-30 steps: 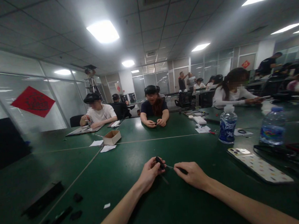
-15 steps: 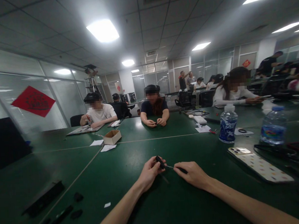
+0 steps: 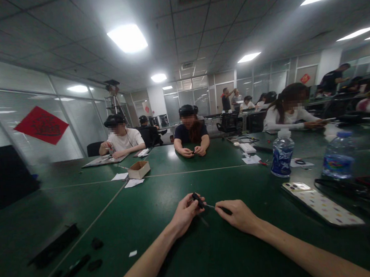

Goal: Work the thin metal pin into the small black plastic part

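Note:
Near the middle of the green table (image 3: 164, 199), my left hand (image 3: 185, 214) is closed around a small black part (image 3: 197, 200), its fingers and thumb wrapped about it. To its right, my right hand (image 3: 236, 213) grips the dark handle of a screwdriver, whose thin metal shaft (image 3: 210, 206) points left. The tip of the shaft meets the black part; its exact seating is too small to make out. Most of the handle is hidden under my fingers. A scrap of white paper (image 3: 132, 253) lies left of my left forearm.
Several black plastic pieces (image 3: 75, 266) and a long black piece (image 3: 54, 245) lie at the lower left. A small open box (image 3: 139, 170) stands beyond. On the right are a phone (image 3: 322, 202), two bottles (image 3: 281, 153) and dark cables. Co-workers (image 3: 191, 131) sit across the table.
Very little differs. Both my hands keep their place, with the screwdriver shaft still against the black part.

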The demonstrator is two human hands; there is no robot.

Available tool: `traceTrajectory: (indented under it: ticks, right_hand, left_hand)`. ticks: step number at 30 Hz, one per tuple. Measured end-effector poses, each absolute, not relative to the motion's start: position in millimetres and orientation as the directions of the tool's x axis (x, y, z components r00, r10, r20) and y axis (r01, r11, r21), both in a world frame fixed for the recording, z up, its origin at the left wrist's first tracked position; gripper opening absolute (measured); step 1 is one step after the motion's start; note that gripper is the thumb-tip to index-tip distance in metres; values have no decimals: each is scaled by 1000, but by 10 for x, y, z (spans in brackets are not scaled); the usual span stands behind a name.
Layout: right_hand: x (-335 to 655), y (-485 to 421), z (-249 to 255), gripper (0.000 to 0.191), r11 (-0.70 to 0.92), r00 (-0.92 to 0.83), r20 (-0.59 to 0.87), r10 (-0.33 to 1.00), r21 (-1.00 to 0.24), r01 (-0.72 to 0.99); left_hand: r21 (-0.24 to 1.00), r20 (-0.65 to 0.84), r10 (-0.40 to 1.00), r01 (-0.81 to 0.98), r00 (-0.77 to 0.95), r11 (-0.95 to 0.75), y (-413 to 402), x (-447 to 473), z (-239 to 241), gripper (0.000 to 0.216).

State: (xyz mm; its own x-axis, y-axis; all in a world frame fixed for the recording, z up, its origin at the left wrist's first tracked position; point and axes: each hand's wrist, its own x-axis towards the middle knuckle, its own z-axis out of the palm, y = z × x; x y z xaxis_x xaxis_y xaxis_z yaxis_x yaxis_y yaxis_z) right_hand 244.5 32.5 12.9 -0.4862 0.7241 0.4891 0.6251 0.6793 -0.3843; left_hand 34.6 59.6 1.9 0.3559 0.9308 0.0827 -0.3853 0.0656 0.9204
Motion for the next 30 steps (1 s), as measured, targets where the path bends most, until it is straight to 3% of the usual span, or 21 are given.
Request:
traceTrajectory:
  ticks: [13,21,30]
  right_hand:
    - [2462,357,77,28,707,-436,575,692,-417,571]
    - [2450,345,81,25,702,-459,551,697,-392,594]
    - [2447,350,75,26,697,-462,549,697,-368,615]
  left_hand:
    - [943,95,910,-329,403,48,580,333,27,30]
    - [936,116,961,-351,249,-22,617,348,-2,34]
    - [911,58,916,-396,397,114,581,307,63,38]
